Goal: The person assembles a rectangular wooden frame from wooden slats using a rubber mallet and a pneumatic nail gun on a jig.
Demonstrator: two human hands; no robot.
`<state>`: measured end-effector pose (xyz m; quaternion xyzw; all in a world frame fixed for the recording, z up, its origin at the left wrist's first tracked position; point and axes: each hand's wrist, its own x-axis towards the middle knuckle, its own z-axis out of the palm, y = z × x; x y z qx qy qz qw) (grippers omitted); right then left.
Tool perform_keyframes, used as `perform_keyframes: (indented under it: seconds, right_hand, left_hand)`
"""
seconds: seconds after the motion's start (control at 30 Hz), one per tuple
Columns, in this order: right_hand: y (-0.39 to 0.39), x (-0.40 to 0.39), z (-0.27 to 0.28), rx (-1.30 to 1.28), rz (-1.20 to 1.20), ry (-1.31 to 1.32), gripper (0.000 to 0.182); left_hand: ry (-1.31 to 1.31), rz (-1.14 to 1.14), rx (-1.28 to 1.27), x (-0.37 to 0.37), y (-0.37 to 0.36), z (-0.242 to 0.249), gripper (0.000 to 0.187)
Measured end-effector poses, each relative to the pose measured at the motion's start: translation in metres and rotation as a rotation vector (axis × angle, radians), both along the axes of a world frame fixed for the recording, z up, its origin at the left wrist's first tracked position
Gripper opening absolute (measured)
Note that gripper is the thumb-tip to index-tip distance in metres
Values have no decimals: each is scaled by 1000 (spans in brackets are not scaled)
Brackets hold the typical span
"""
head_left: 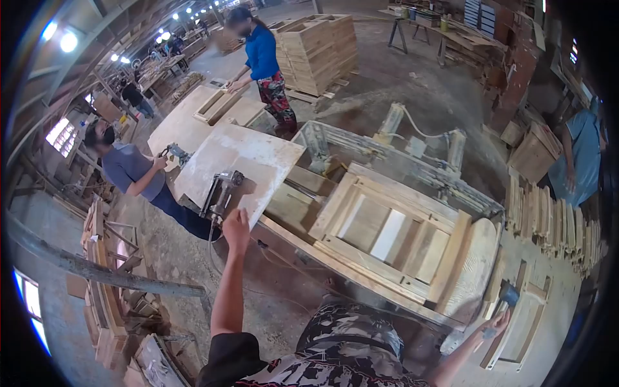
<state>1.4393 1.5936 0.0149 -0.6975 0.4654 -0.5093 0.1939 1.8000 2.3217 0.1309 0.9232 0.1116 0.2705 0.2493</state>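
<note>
My left hand [236,227] is curled at the near end of a nail gun [224,191], which lies on a pale board [258,151]. Whether its fingers grip the gun or something small is hidden. Low on the right, my right hand [495,324] is closed around the handle of what looks like a blue-headed mallet [509,294]. Between my hands, a wooden frame with crosspieces [380,274] lies in a long clamping bench [380,151]. A thick wooden rail [453,261] runs along the frame's right end.
A person in blue [263,58] stands over a small frame [218,105]. Another person [137,169] at left holds a tool. A third person [577,155] is at far right by stacked wood strips [548,216]. A metal pipe [109,274] crosses at left; an air hose trails below the board.
</note>
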Motion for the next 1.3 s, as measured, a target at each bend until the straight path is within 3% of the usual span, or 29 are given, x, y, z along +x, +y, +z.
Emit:
perform_keyframes:
  seconds: [0.03, 0.1, 0.17, 0.27, 0.37, 0.43, 0.5, 0.57, 0.7, 0.77, 0.8, 0.9, 0.93, 0.97, 1.07, 1.13, 1.2, 1.3]
  right_hand:
    - [-12, 13, -26, -41, 97, -113, 40]
    - [8, 44, -31, 457, 400, -462, 39]
    - [102, 121, 42, 644, 280, -447, 35]
    - [190, 181, 70, 652, 472, -437, 31]
    - [257, 207, 85, 729, 574, -368, 33]
    - [281, 205, 85, 712, 599, -230, 31]
    - [290, 193, 71, 752, 580, -282, 28]
    - [299, 178, 60, 817, 486, -311, 24]
    - [321, 159, 29, 899, 430, -255, 22]
    - [341, 164, 29, 1026, 483, -263, 20]
    - [351, 172, 32, 1015, 518, -247, 19]
    - [378, 198, 25, 1107, 703, -246, 18]
    - [386, 209, 25, 1071, 798, -224, 19]
    - [394, 221, 21, 1124, 856, -220, 20]
    - [416, 260, 16, 1304, 1038, -300, 22]
    - [437, 286, -8, 1232, 1090, -247, 24]
    - [452, 307, -13, 1157, 1141, -183, 27]
    - [457, 336, -10, 1296, 1221, -192, 40]
  left_hand:
    - [-19, 45, 20, 14, 17, 2, 27]
    - [81, 109, 180, 38, 53, -15, 29]
    - [149, 189, 382, 61, 79, -49, 49]
    - [352, 197, 303, 85, 80, -61, 67]
    - [234, 24, 219, 106, 100, -98, 60]
    - [48, -60, 293, 116, 117, -110, 56]
    - [111, 166, 513, 108, 87, -60, 58]
    - [163, 283, 538, 119, 109, -80, 63]
    - [256, 209, 610, 137, 151, -101, 69]
    - [248, 127, 365, 160, 185, -117, 70]
    - [550, -53, -207, 167, 185, -90, 65]
    - [549, 8, -159, 180, 157, -73, 56]
    - [518, 73, -93, 185, 145, -72, 43]
    - [574, 51, -257, 174, 97, -38, 30]
    - [591, -69, -711, 155, 44, -12, 23]
    - [673, -150, -926, 136, -24, 18, 19]
    - [859, -296, -976, 132, -78, 30, 20]
    - [1080, -454, -941, 132, -161, 34, 32]
